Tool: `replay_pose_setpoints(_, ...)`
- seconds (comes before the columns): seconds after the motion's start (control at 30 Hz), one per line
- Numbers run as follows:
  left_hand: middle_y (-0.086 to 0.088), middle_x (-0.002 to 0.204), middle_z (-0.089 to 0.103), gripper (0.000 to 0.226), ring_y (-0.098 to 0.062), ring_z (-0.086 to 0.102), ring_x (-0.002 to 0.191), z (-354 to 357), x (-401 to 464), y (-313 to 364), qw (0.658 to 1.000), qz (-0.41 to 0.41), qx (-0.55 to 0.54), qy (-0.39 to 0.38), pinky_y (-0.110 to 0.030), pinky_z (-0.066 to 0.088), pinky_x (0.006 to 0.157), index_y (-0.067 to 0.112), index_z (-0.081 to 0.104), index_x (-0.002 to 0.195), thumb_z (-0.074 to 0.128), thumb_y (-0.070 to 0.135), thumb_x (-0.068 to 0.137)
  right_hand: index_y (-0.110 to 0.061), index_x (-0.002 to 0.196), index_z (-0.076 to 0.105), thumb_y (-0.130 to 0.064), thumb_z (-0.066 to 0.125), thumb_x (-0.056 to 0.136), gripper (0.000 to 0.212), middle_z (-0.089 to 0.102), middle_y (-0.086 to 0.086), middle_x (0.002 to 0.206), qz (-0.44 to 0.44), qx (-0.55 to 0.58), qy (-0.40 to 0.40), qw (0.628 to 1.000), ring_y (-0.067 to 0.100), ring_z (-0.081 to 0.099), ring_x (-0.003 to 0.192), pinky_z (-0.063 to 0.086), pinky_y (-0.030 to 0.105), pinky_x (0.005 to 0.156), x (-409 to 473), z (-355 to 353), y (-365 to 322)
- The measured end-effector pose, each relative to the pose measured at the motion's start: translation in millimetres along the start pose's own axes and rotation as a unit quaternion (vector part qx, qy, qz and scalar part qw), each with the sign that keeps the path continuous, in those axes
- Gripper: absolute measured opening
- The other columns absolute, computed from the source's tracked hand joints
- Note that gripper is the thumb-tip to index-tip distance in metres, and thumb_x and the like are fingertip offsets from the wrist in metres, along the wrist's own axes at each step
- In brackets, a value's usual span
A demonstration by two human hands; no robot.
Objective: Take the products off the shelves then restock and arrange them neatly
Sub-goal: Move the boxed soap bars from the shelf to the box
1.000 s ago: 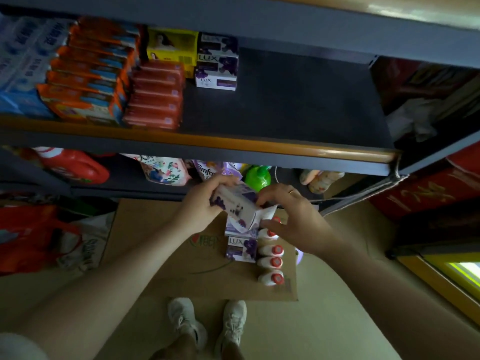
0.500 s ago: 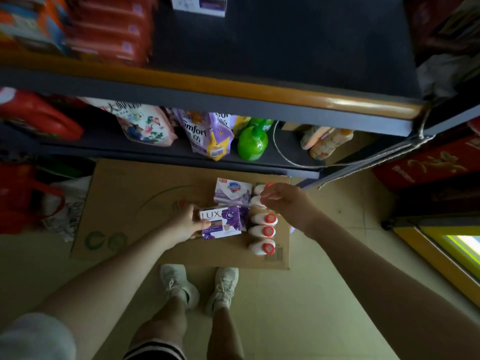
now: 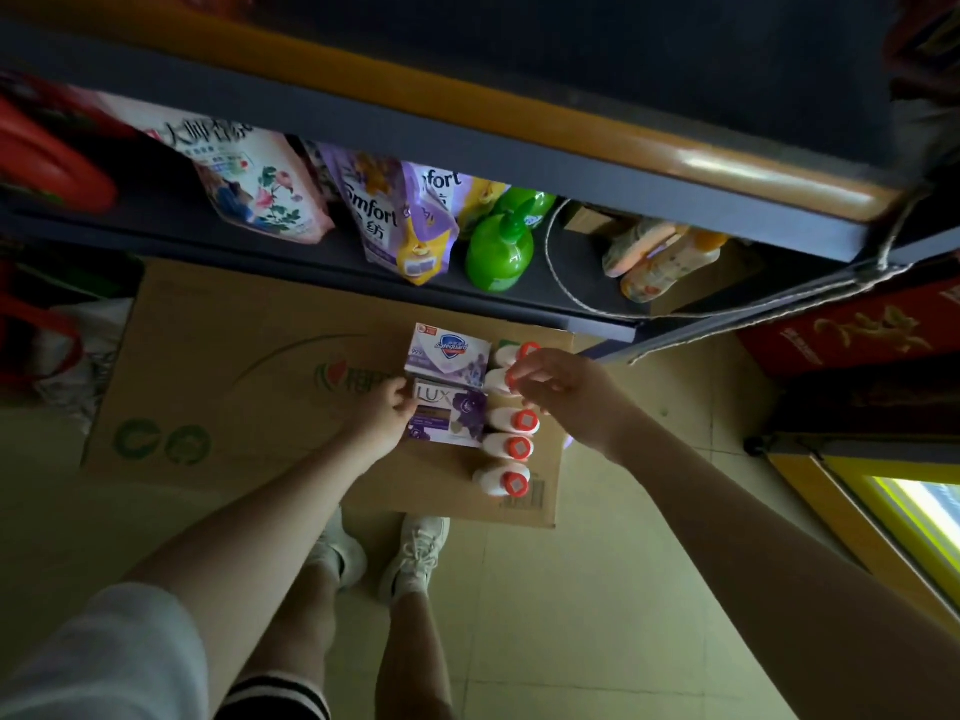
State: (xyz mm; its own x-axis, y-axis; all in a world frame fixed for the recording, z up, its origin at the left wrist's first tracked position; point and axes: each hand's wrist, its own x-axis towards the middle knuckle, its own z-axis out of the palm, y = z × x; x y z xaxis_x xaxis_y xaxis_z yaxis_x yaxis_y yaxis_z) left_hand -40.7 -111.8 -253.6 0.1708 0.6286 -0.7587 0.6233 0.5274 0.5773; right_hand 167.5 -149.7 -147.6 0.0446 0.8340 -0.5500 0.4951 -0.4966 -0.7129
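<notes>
Flattened cardboard point(image 3: 249, 366) lies on the tiled floor point(image 3: 597, 589) in front of a dark shelf unit, and serves as the landmark for everything below. On the cardboard's right part sits a purple soap box point(image 3: 451, 416) printed LUX, with a white and purple soap box point(image 3: 448, 351) touching its far edge, on the side toward the shelf. Just right of both boxes, a row of small white bottles with red caps point(image 3: 511, 448) lies on the cardboard, running from the shelf side down to the near edge. The left hand point(image 3: 382, 420) is at the purple soap box's left end, its grip curled round that end with the fingertips against the box. The right hand point(image 3: 569, 394) hangs over the far end of the bottle row, fingers loosely bent; its fingertips are at one red cap, but whether they pinch it cannot be told. Beyond the cardboard, the lower shelf point(image 3: 332, 254) carries a flowered pouch point(image 3: 260, 192), a purple softener pouch point(image 3: 387, 215), a green pump bottle point(image 3: 500, 249) and two pale bottles point(image 3: 657, 259) lying on their sides. Nearer than the cardboard, two white shoes point(image 3: 384, 553) stand on the floor, toes at its near edge.
</notes>
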Motion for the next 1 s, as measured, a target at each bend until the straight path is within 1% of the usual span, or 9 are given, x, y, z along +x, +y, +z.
replay_pose_setpoints(0.1, -0.007, 0.133, 0.053, 0.046, -0.022, 0.055, 0.116, -18, -18, 9, 0.999, 0.054, 0.004, -0.004, -0.041, 0.046, 0.098, 0.011, 0.033, 0.141, 0.043, 0.016, 0.097, -0.015, 0.102, 0.064, -0.011, 0.056, 0.091, 0.014, 0.064, -0.005, 0.099, -0.053, -0.043, -0.014, 0.998, 0.011, 0.061, 0.092, 0.045, 0.009, 0.08, -2, -4, -14)
replay_pose_setpoints(0.2, 0.003, 0.124, 0.057, 0.041, -0.016, 0.055, 0.113, -54, -45, 40, 0.984, 0.168, 0.05, 0.038, -0.029, 0.045, 0.094, 0.014, 0.04, 0.137, 0.045, 0.013, 0.096, -0.015, 0.101, 0.065, -0.008, 0.056, 0.09, 0.016, 0.065, -0.005, 0.093, -0.129, -0.052, 0.046, 0.989, 0.008, 0.063, 0.082, 0.05, 0.023, 0.079, 2, -12, -45)
replay_pose_setpoints(0.27, 0.005, 0.118, 0.056, 0.04, -0.015, 0.057, 0.108, -87, -64, 70, 0.953, 0.269, 0.1, 0.096, -0.023, 0.044, 0.086, 0.013, 0.044, 0.134, 0.048, 0.012, 0.095, -0.02, 0.095, 0.063, -0.01, 0.056, 0.087, 0.014, 0.066, -0.007, 0.085, -0.178, -0.005, 0.093, 0.98, -0.002, 0.061, 0.074, 0.049, 0.02, 0.073, 5, -20, -77)
replay_pose_setpoints(0.43, -0.008, 0.132, 0.051, 0.045, -0.021, 0.048, 0.118, -173, -95, 143, 0.777, 0.455, 0.318, 0.298, -0.031, 0.043, 0.093, 0.009, 0.048, 0.131, 0.052, 0.027, 0.091, -0.014, 0.094, 0.064, -0.015, 0.047, 0.084, 0.02, 0.06, -0.018, 0.079, -0.295, 0.004, 0.195, 0.935, 0.001, 0.058, 0.075, 0.044, 0.01, 0.067, 24, -41, -165)
replay_pose_setpoints(0.53, -0.015, 0.145, 0.037, 0.075, -0.029, 0.034, 0.134, -214, -85, 175, 0.707, 0.445, 0.432, 0.34, -0.037, 0.023, 0.109, 0.003, 0.035, 0.14, 0.068, 0.035, 0.081, -0.007, 0.099, 0.066, -0.009, 0.046, 0.082, 0.025, 0.066, -0.002, 0.089, -0.34, -0.034, 0.264, 0.902, 0.016, 0.062, 0.084, 0.044, 0.019, 0.074, 51, -53, -205)
replay_pose_setpoints(0.63, -0.015, 0.155, 0.012, 0.107, -0.028, 0.012, 0.143, -237, -74, 199, 0.704, 0.381, 0.507, 0.32, -0.037, 0.008, 0.114, 0.002, 0.014, 0.146, 0.07, 0.052, 0.071, -0.001, 0.119, 0.057, 0.001, 0.044, 0.083, 0.038, 0.06, 0.02, 0.117, -0.298, -0.149, 0.284, 0.899, 0.037, 0.053, 0.108, 0.039, 0.034, 0.091, 93, -58, -227)
replay_pose_setpoints(0.73, -0.011, 0.157, -0.002, 0.116, -0.025, 0.004, 0.144, -241, -60, 206, 0.714, 0.339, 0.539, 0.292, -0.034, 0.005, 0.115, 0.007, -0.003, 0.148, 0.064, 0.062, 0.071, -0.003, 0.143, 0.03, 0.007, 0.039, 0.086, 0.058, 0.03, 0.015, 0.15, -0.248, -0.231, 0.235, 0.911, 0.033, 0.028, 0.137, 0.026, 0.034, 0.112, 135, -61, -235)
replay_pose_setpoints(0.87, -0.011, 0.156, 0.008, 0.112, -0.027, 0.014, 0.143, -241, -55, 203, 0.709, 0.362, 0.527, 0.298, -0.032, 0.009, 0.114, 0.008, 0.005, 0.148, 0.068, 0.057, 0.07, -0.013, 0.149, 0.002, 0.0, 0.04, 0.088, 0.073, -0.001, 0.002, 0.158, -0.178, -0.356, 0.211, 0.893, 0.023, -0.002, 0.146, 0.012, 0.04, 0.118, 185, -70, -239)
replay_pose_setpoints(1.0, -0.014, 0.153, 0.021, 0.111, -0.031, 0.025, 0.14, -246, -52, 200, 0.692, 0.388, 0.527, 0.304, -0.033, 0.011, 0.108, 0.004, 0.017, 0.146, 0.074, 0.053, 0.065, -0.016, 0.149, 0.017, 0.002, 0.043, 0.087, 0.07, 0.016, 0.0, 0.156, -0.171, -0.355, 0.233, 0.889, 0.028, 0.008, 0.143, 0.019, 0.042, 0.115, 171, -71, -245)
